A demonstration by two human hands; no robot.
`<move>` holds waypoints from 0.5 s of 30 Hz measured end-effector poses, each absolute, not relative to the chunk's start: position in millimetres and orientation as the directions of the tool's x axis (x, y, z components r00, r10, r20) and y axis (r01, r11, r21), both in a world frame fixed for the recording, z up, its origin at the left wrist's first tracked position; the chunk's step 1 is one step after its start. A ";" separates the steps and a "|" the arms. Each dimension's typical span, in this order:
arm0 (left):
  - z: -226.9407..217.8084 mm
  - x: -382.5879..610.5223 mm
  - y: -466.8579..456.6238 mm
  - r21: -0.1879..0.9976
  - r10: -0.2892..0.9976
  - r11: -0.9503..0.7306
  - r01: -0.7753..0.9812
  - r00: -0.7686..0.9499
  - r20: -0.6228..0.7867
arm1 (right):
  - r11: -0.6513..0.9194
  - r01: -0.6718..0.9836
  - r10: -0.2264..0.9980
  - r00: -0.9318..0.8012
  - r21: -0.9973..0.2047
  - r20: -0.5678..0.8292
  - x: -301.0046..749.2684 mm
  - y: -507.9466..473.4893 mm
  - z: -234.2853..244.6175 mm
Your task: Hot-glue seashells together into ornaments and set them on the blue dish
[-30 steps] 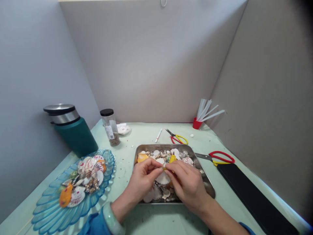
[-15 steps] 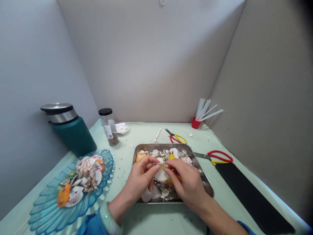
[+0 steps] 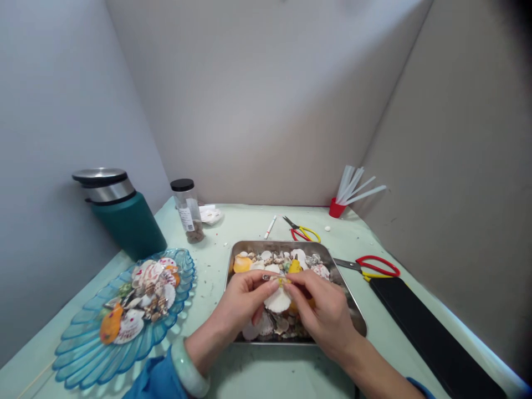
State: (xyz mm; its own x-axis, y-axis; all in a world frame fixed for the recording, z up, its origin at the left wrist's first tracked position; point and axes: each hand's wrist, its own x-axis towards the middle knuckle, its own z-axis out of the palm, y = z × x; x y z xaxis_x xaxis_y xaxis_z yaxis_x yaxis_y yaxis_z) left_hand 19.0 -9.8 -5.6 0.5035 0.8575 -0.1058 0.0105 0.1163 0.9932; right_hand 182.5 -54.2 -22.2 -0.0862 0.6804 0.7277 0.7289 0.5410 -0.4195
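My left hand and my right hand meet over a metal tray full of seashells. Thumb and fingers of both are pinched together on a small, thin piece too small to name, with a shiny bit at its left end. Just under the fingertips shows a white scallop shell; whether it is held or lies on the pile, I cannot tell. Behind my right fingers, a yellow tool with a dark tip lies in the tray, partly hidden. An orange shell is at the tray's far left.
On the left, a blue shell-shaped dish bears decorated shells, with a teal bottle and a lidded jar behind. Beyond the tray are a marker, small scissors and a red cup of glue sticks. Larger scissors and a black slab lie right.
The view has shifted slightly, moving the surroundings a little. Both hands keep their pinch over the tray, and more of the white scallop shell shows below the fingertips.
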 end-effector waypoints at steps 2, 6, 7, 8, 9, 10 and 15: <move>-4.7 19.0 -10.1 0.993 0.858 0.119 0.005 0.503 -0.106 | 0.541 0.732 0.679 -0.090 -0.414 0.728 182.4 -54.9 -22.0; -4.1 18.9 -10.5 0.995 0.864 0.097 0.015 0.494 -0.092 | 0.552 0.738 0.663 -0.107 -0.388 0.741 182.1 -56.0 -23.4; -4.3 18.9 -10.5 0.996 0.868 0.085 0.021 0.490 -0.085 | 0.553 0.740 0.659 -0.108 -0.382 0.744 181.9 -56.1 -23.9; -4.7 18.9 -10.5 0.997 0.871 0.072 0.028 0.486 -0.076 | 0.554 0.742 0.656 -0.109 -0.378 0.747 181.7 -56.1 -24.3; -5.0 19.0 -10.6 0.998 0.874 0.058 0.035 0.481 -0.068 | 0.554 0.743 0.653 -0.109 -0.375 0.749 181.5 -56.1 -24.5; -5.3 19.2 -10.7 0.998 0.878 0.044 0.042 0.476 -0.059 | 0.554 0.744 0.652 -0.108 -0.373 0.751 181.3 -56.0 -24.5; -4.9 20.5 -12.7 0.999 0.876 0.026 0.045 0.479 -0.044 | 0.531 0.757 0.662 -0.090 -0.380 0.744 180.7 -56.1 -22.0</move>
